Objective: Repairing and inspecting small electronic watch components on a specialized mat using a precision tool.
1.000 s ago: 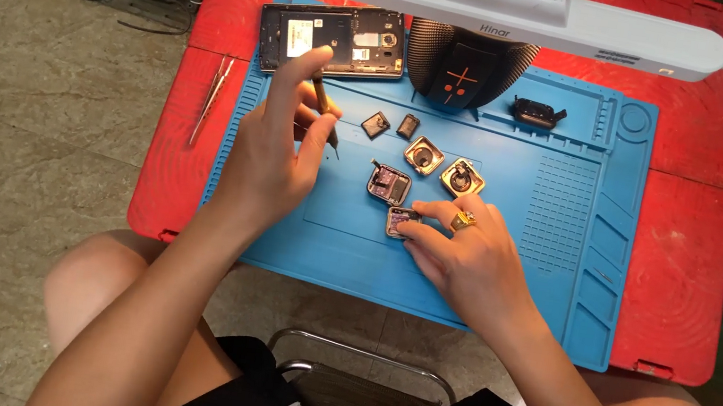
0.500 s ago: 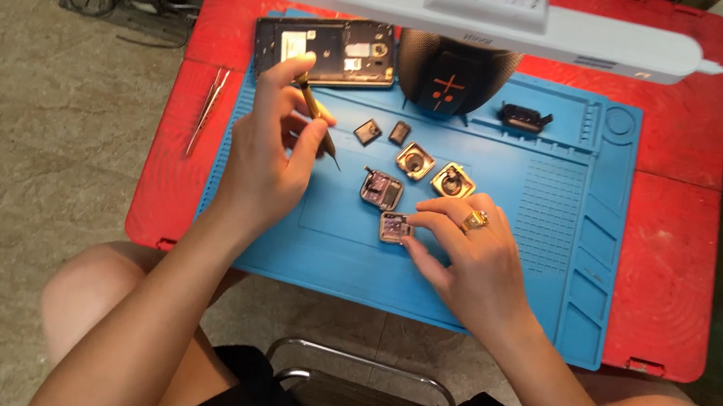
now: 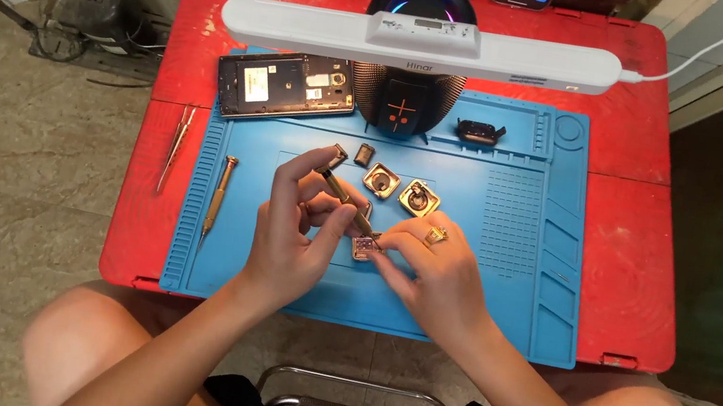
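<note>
Small square module [image 3: 363, 249] sits on the blue mat [image 3: 502, 281], centre-front. Right hand [image 3: 436, 276] fingertips pinch its edge. Left hand [image 3: 299, 237] fingers pinch a brass-handled screwdriver [image 3: 345, 199], tip down on the module. Two more square modules [image 3: 400, 190] just behind; opened phone [image 3: 283, 86] at mat's far-left corner.

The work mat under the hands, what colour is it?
The mat is blue; the head view shows it clearly.
</note>
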